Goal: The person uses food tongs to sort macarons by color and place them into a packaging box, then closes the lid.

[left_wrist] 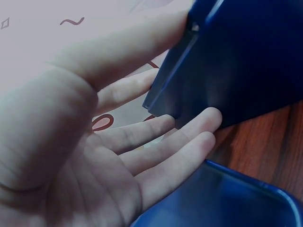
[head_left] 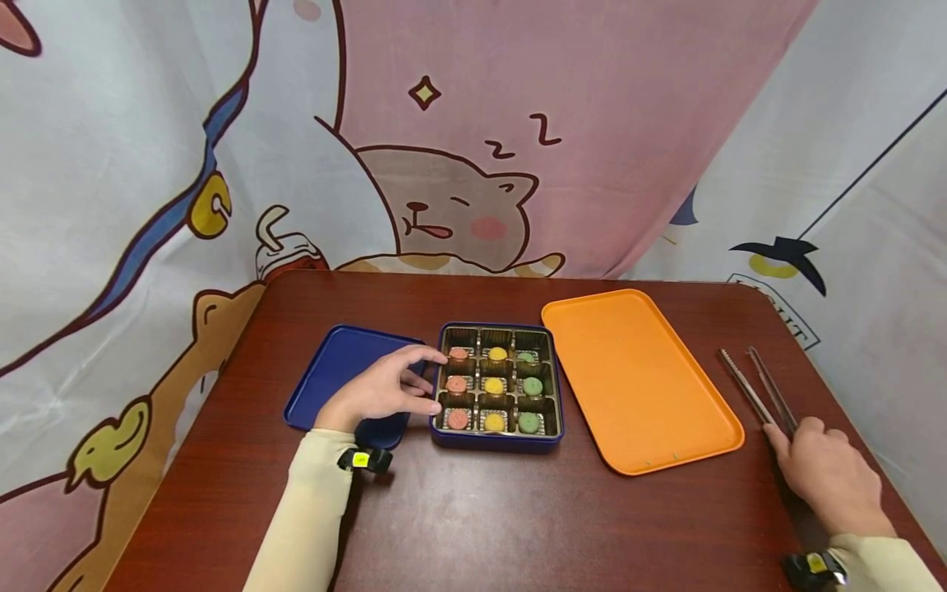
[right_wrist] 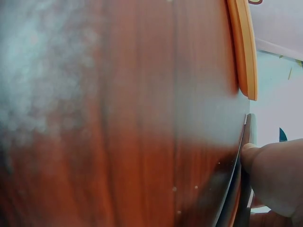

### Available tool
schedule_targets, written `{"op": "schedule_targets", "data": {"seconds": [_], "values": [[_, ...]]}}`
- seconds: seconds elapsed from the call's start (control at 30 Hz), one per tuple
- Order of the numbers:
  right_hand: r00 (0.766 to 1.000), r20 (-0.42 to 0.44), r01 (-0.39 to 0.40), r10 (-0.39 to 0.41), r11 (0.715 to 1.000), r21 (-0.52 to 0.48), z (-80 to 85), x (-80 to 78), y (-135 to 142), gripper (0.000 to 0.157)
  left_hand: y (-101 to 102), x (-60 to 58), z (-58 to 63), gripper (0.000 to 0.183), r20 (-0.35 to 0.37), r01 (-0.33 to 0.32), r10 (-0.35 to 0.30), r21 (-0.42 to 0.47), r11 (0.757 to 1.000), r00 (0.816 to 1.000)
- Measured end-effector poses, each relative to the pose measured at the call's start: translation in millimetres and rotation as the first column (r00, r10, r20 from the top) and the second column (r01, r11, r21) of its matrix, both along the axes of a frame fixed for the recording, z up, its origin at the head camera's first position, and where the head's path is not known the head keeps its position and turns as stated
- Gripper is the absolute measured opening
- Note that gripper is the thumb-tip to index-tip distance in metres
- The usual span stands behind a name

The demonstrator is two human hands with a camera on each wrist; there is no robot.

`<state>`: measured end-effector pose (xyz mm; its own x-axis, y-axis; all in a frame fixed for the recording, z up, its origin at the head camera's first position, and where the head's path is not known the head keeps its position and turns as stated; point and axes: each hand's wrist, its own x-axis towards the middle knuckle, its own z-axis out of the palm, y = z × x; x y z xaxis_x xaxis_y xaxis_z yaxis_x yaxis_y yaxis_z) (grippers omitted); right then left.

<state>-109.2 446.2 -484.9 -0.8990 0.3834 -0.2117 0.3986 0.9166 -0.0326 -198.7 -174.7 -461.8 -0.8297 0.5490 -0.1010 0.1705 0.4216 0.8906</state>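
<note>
A dark blue square box [head_left: 497,442] with a gridded insert stands at the middle of the table. Its cells hold small round cookies: pink ones [head_left: 456,385] in the left column, yellow ones [head_left: 493,386] in the centre, green ones [head_left: 532,386] on the right. My left hand [head_left: 388,384] is at the box's left side, thumb and fingertips at its edge, fingers fairly straight; the left wrist view shows the palm and the box wall [left_wrist: 246,56]. On the far right my right hand [head_left: 832,469] grips metal tongs [head_left: 749,386], which lie low along the table with their tips apart, pointing away.
The blue lid [head_left: 325,382] lies on the table beneath and left of my left hand. Between box and tongs lies an orange tray [head_left: 644,378], a few tiny crumbs near its front edge. A cartoon-print cloth [head_left: 629,123] hangs behind the wooden table [head_left: 555,526].
</note>
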Motion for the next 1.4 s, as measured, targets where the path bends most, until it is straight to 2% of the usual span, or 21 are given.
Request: {"op": "schedule_targets", "data": {"seconds": [0.27,0.4,0.5,0.53,0.63,0.7,0.77,0.93,1.03,1.17,1.27,1.4], "values": [[1.000,-0.020,0.008,-0.008,1.000,0.002,3.5,-0.4,0,0.062,-1,1.1,0.7,0.072,-0.001,-0.001,0.001,-0.004,1.000,1.000],[0.992,-0.124,-0.040,0.040,0.999,0.003,6.6,-0.9,-4,0.065,-1,0.5,-1.0,0.072,0.000,-0.003,0.003,-0.001,1.000,1.000],[0.960,-0.260,-0.114,0.101,0.993,-0.036,8.6,-0.2,-13,0.069,-1,0.8,-1.4,0.072,-0.004,-0.004,0.004,0.001,1.000,1.000],[0.945,-0.302,-0.146,0.123,0.988,-0.056,9.3,0.1,-18,0.070,-1,1.0,-1.4,0.072,-0.006,-0.005,0.005,-0.001,1.000,1.000],[0.875,-0.439,-0.271,0.205,0.958,-0.093,11.4,1.1,-37,0.063,-2,2.2,-0.5,0.072,-0.010,-0.006,0.006,-0.012,1.000,1.000],[0.828,-0.498,-0.353,0.256,0.929,-0.110,14.4,0.8,-51,0.058,-1,2.8,0.1,0.072,-0.009,-0.007,0.007,-0.019,1.000,1.000],[0.770,-0.555,-0.439,0.315,0.893,-0.102,16.7,-0.7,-65,0.050,-1,3.5,0.8,0.071,-0.009,-0.006,0.006,-0.021,1.000,1.000],[0.639,-0.638,-0.586,0.429,0.809,-0.043,21.8,-9.2,-102,0.045,-3,4.1,1.2,0.070,-0.025,-0.006,0.005,-0.030,1.000,1.000],[0.573,-0.665,-0.649,0.479,0.761,-0.011,24.2,-15.1,-125,0.047,-8,4.7,2.5,0.069,-0.035,-0.009,0.008,-0.032,0.999,0.999],[0.510,-0.682,-0.719,0.524,0.695,-0.004,27.8,-23.1,-155,0.047,-20,5.2,7.3,0.067,-0.055,-0.038,0.036,-0.038,0.999,0.998],[0.487,-0.679,-0.751,0.549,0.660,-0.005,31.7,-28.6,-177,0.046,-33,5.5,11.7,0.066,-0.071,-0.074,0.069,-0.062,0.995,0.995],[0.469,-0.676,-0.784,0.568,0.620,-0.024,39.0,-34.0,-209,0.045,-52,5.8,15.0,0.067,-0.094,-0.108,0.098,-0.107,0.988,0.991]]}}
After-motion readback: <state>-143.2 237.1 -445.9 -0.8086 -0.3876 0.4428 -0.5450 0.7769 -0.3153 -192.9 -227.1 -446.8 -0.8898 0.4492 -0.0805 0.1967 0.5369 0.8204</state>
